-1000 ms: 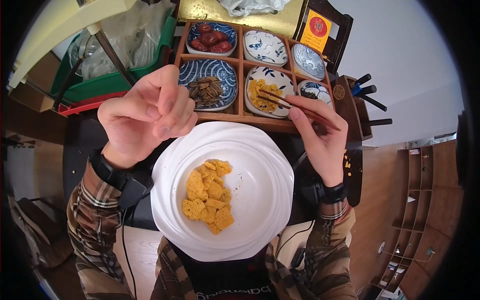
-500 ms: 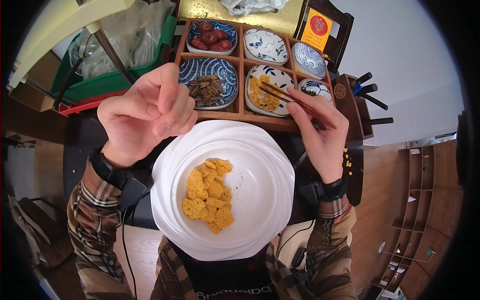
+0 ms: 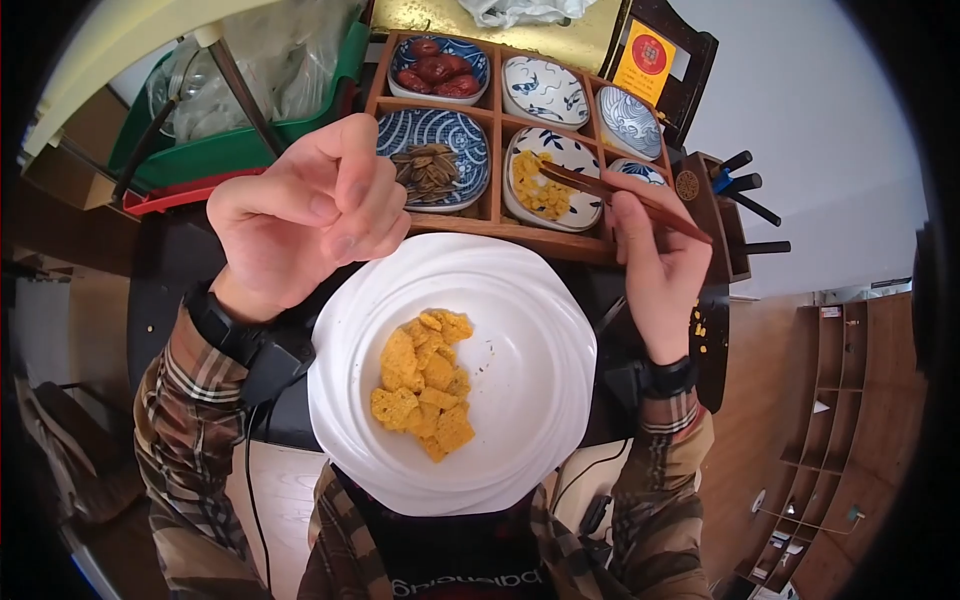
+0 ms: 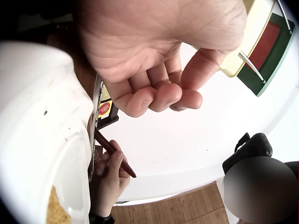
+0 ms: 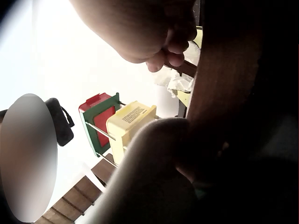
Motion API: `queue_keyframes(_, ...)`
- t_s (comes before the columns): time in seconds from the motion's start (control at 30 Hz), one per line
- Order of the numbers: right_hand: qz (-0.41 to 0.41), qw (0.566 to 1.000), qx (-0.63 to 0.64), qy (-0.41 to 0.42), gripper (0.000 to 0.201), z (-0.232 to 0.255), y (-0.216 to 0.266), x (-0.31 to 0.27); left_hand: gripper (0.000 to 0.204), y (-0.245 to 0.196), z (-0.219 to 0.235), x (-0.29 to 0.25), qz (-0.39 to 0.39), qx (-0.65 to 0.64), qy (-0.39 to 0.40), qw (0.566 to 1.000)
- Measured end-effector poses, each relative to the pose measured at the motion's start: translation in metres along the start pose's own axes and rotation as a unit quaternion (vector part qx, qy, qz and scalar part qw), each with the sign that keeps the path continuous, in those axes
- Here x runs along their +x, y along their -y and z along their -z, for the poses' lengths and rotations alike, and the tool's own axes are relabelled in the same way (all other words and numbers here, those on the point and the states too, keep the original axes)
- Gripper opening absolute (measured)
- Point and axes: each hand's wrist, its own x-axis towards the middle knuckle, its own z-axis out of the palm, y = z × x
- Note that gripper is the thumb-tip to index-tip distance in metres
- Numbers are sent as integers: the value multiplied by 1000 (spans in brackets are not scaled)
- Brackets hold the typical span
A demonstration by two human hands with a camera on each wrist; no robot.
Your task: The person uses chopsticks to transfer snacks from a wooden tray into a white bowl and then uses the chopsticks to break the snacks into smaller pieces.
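Observation:
My right hand holds a pair of brown wooden chopsticks. Their tips are close together over a heap of yellow, corn-like pieces in a white dish with blue leaves. I cannot tell whether the tips pinch a piece. Raised at the left, my left hand holds nothing; its fingers curl loosely, as the left wrist view also shows. Below both hands stands a large white bowl with golden-brown crisp pieces at its left. The right wrist view is dark around the right hand.
A divided wooden tray carries dishes of red dates and striped seeds, among others. Behind it at left stands a green bin with plastic bags. A holder with black-handled tools stands at right. Yellow bits lie on the table.
The chopstick tips have drawn together and shifted toward the upper right of the yellow pieces, while the right hand has turned slightly. The left hand keeps its pose. The head view has tilted a little.

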Motion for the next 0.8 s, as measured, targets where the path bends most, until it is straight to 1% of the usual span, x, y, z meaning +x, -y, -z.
queue_keyframes(0.2,-8,999,46,-10,18,6,15,-5,7,-3,-3,1,7,18,9,1000)
queue_keyframes(0.27,-30,996,56,55,19,13,18,-8,7,-2,-4,1,11,19,11,1000)
queue_keyframes(0.3,-26,991,91,97,21,15,19,-10,7,-2,-4,1,11,16,10,1000)
queue_keyframes(0.33,-26,991,92,97,21,17,20,-10,7,-2,-4,1,11,14,9,1000)
queue_keyframes(0.4,-35,961,90,259,21,23,24,-10,7,-2,-4,0,13,12,9,1000)
queue_keyframes(0.43,-51,942,89,320,20,28,27,-7,8,-3,-3,0,14,12,9,1000)
queue_keyframes(0.47,-52,942,89,320,20,26,30,-6,8,-2,-4,0,14,12,9,1000)
queue_keyframes(0.53,-56,913,89,395,21,23,34,-5,7,-2,-4,1,12,17,12,1000)
queue_keyframes(0.57,-79,904,94,408,21,23,35,-4,7,-3,-4,1,11,18,12,1000)
queue_keyframes(0.63,-71,903,87,414,21,24,37,-4,6,-3,-5,1,37,26,15,999)
queue_keyframes(0.67,-63,902,81,420,21,24,37,-3,6,-2,-3,0,36,26,15,999)
queue_keyframes(0.73,-55,897,85,430,20,23,34,-4,17,0,2,-2,90,56,47,993)
queue_keyframes(0.8,-45,894,89,437,20,22,33,-5,18,-1,0,-2,97,54,50,993)
